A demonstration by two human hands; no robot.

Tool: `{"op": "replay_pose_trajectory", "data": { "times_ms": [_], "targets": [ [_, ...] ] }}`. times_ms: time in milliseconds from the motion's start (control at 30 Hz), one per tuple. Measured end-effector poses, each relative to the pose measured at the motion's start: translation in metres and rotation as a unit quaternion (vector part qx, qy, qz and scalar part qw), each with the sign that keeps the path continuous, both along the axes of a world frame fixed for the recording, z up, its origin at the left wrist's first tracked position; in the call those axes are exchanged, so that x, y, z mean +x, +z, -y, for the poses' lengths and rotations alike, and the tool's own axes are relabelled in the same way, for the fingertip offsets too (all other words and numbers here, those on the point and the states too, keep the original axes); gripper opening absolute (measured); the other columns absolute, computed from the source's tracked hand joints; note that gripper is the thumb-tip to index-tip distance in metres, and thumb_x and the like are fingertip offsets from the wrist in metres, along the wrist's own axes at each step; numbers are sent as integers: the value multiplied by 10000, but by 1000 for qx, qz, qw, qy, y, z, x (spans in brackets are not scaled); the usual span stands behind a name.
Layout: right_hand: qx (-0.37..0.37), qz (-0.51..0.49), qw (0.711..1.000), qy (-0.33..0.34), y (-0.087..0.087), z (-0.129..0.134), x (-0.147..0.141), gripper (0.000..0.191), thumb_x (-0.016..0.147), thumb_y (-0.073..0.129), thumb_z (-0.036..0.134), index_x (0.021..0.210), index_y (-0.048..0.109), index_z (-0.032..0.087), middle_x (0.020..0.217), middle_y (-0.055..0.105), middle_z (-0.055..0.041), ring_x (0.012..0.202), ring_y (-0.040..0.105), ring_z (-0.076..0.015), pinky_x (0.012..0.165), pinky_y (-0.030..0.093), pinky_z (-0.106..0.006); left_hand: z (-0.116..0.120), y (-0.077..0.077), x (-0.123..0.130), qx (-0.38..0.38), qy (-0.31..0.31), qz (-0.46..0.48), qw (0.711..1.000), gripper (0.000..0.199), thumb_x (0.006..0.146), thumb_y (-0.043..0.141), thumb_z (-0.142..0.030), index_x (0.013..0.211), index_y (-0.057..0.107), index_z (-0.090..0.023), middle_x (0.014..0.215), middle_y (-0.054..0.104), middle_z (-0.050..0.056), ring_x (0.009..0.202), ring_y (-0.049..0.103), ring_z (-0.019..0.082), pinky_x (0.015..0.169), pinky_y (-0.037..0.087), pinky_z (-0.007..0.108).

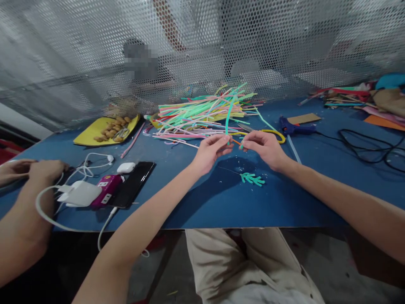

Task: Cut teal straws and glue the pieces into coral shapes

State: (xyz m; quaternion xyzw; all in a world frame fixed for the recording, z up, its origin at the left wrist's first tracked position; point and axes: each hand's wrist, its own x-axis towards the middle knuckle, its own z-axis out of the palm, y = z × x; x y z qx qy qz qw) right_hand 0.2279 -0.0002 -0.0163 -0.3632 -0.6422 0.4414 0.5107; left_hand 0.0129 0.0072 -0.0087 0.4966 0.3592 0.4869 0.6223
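The left hand (210, 155) has its finger and thumb pinched shut on a fuzzy green strip (228, 120). The strip starts right at the fingertips and goes up and away from the person. It is long and thin, with a little bend, and it leans a bit to the right near the top. Its far end points at the big pile of colored strips (186, 113), and I can't tell just where it stops.

The right hand (266, 147) is close by, just to the right. Its finger and thumb are nearly together, at a tiny green bit (241, 147). From this hand, the long strip is to the left. The left hand is the nearer one, as it is touching the strip. A small orange piece (236, 142) shows in the gap between the hands.

Closer to the person, below the hands, a green leafy piece (252, 179) lies on the blue table (209, 213). It lies mostly sideways. Its leafy end points right and a little toward the person, and its thin wire (228, 169) pokes out to the left.
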Motion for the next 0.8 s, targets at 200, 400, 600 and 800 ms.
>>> {"op": "replay_pose_trajectory", "data": {
  "times_ms": [200, 400, 600, 800],
  "targets": [
    [-5, 12, 1000, -4, -3, 5, -2, 228, 787, 789, 416, 829, 767, 193, 801, 728, -12, 735, 607, -151, 733, 497, -304, 2, -11, 5, -27, -35, -5, 999, 376, 712, 915, -396, 973, 799, -151, 1002, 790, 76, 810, 742, 129, 844, 611, 276],
    [23, 68, 997, -11, -8, 9, -5, 256, 850, 742, 433, 889, 770, 181, 826, 727, -26, 689, 566, -140, 665, 453, -304, 2, -9, 4, -57, -46, 2, 997, 381, 687, 934, -380, 943, 789, -139, 875, 783, 43, 780, 751, 135, 821, 634, 274],
    [-8, 42, 999, -15, -13, 9, -6, 246, 834, 758, 433, 882, 783, 194, 847, 747, -33, 703, 595, -152, 691, 478, -319, 10, -7, 8, -68, -57, -6, 996, 418, 649, 955, -376, 925, 754, -134, 894, 794, 54, 880, 788, 209, 860, 645, 323],
    [-5, 49, 999, -10, -16, 7, -5, 277, 821, 783, 470, 895, 756, 204, 845, 731, -31, 711, 608, -167, 704, 475, -341, 10, -10, 8, -46, -44, -19, 998, 416, 666, 950, -333, 974, 750, -137, 880, 802, 64, 846, 792, 199, 828, 652, 306]
  ]
}}
